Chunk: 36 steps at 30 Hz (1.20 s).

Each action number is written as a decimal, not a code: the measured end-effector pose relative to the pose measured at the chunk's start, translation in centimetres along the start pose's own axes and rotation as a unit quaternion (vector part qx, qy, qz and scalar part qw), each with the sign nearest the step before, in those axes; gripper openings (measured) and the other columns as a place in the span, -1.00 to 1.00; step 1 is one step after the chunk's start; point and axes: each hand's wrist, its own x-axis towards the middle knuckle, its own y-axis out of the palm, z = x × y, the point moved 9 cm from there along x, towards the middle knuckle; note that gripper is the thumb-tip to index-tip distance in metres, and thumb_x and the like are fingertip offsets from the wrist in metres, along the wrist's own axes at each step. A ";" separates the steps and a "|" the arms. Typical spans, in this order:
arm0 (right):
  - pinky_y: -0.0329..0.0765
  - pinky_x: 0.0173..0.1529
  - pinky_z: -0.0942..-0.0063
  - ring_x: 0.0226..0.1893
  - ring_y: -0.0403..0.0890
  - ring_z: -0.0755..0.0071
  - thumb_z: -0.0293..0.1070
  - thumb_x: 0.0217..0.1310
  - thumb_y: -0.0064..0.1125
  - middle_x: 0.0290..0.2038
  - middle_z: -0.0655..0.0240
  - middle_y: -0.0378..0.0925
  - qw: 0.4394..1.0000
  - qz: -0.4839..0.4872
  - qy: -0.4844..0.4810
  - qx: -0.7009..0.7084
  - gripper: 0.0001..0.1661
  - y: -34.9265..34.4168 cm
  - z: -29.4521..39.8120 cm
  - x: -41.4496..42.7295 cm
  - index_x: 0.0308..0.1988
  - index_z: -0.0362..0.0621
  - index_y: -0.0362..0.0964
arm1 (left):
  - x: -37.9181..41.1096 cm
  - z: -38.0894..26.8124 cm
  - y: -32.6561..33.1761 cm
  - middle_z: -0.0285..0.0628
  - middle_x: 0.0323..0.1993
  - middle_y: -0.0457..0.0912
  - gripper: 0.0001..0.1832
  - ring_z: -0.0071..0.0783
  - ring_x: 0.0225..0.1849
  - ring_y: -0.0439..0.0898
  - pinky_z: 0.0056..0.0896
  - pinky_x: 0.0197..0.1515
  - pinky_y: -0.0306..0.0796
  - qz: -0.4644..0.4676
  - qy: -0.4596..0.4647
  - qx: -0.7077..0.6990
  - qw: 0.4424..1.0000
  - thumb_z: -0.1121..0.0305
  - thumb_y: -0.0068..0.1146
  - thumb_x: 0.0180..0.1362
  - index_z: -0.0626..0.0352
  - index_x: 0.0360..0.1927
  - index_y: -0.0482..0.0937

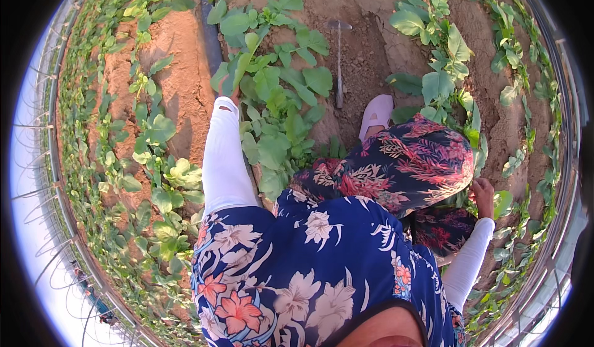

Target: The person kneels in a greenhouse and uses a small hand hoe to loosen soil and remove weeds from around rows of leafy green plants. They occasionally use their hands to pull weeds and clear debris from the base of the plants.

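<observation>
In a white sleeve, my left arm reaches forward into a row of broad-leaved green plants (274,147). Leaves cover most of my left hand (231,89), so its fingers and anything between them are hidden. My right hand (483,194) is at the right beside my knee, its fingers curled near the leaves of another row (438,87); whether it holds anything is too small to tell. A long-handled hoe (339,64) lies on the soil between the two rows, out of reach of both hands, its blade at the far end.
My shoe (377,110) rests on the soil near the hoe's handle. A dark irrigation pipe (211,27) runs along the left side of the near row. More plant rows (160,129) stand to the left and right, with bare soil (183,50) between them.
</observation>
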 end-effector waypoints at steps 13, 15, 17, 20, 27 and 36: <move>0.43 -0.48 0.61 -0.54 0.49 0.56 -0.25 0.12 0.04 -0.45 0.32 0.50 1.000 -0.008 -0.024 0.010 -0.63 -0.3 -0.6 0.7 -0.15 -0.30 0.42 | -16.4 -14.1 6.6 -0.18 -0.49 0.59 -0.83 -0.39 -0.45 0.56 -0.43 -0.30 0.42 -0.079 0.103 0.411 0.902 0.36 0.09 0.07 0.24 -0.31 0.54; 0.42 -0.48 0.61 -0.55 0.49 0.56 -0.25 0.12 0.04 -0.45 0.32 0.50 0.999 0.006 -0.034 0.009 -0.63 -0.2 -0.6 1.1 -0.14 -0.30 0.42 | -18.9 -13.0 8.9 -0.30 -0.51 0.57 -0.80 -0.59 -0.43 0.52 -0.52 -0.30 0.40 -0.016 0.092 0.404 0.910 0.34 0.07 0.11 0.28 -0.31 0.53; 0.40 -0.48 0.61 -0.56 0.47 0.58 -0.23 0.14 0.04 -0.47 0.33 0.50 0.999 0.008 -0.033 0.007 -0.63 -0.1 -0.4 1.2 -0.14 -0.29 0.42 | -20.6 -11.8 10.7 -0.19 -0.32 0.57 -0.72 -0.45 -0.27 0.54 -0.47 -0.19 0.40 0.042 0.029 0.405 0.913 0.31 0.15 0.06 0.23 -0.18 0.50; 0.40 -0.48 0.61 -0.56 0.47 0.58 -0.21 0.14 0.04 -0.49 0.35 0.49 0.999 0.003 -0.033 0.016 -0.62 -0.2 -1.1 1.2 -0.15 -0.28 0.43 | -24.8 -16.2 15.1 -0.09 -0.03 0.46 -0.54 -0.18 -0.04 0.46 -0.26 -0.02 0.33 0.084 0.233 0.511 0.823 0.30 0.26 -0.08 0.12 -0.06 0.44; 0.42 -0.47 0.63 -0.55 0.48 0.60 -0.13 0.09 0.10 -0.48 0.38 0.53 0.997 0.037 -0.063 -0.011 -0.60 0.0 -2.1 2.3 -0.19 -0.24 0.46 | -25.0 -12.8 15.0 -0.12 0.01 0.40 -0.41 -0.11 0.00 0.40 -0.16 0.06 0.23 0.124 0.249 0.576 0.769 0.46 0.22 -0.16 0.05 0.05 0.36; 0.39 -0.48 0.65 -0.54 0.49 0.64 -0.15 0.13 0.06 -0.45 0.41 0.54 0.992 0.011 -0.108 -0.063 -0.64 -0.5 -1.5 1.2 -0.21 -0.22 0.49 | -30.2 -14.4 21.2 -0.31 0.05 0.40 -0.51 -0.28 0.25 0.21 0.09 0.32 -0.06 0.279 0.480 0.650 0.519 0.36 0.14 -0.08 -0.05 0.02 0.42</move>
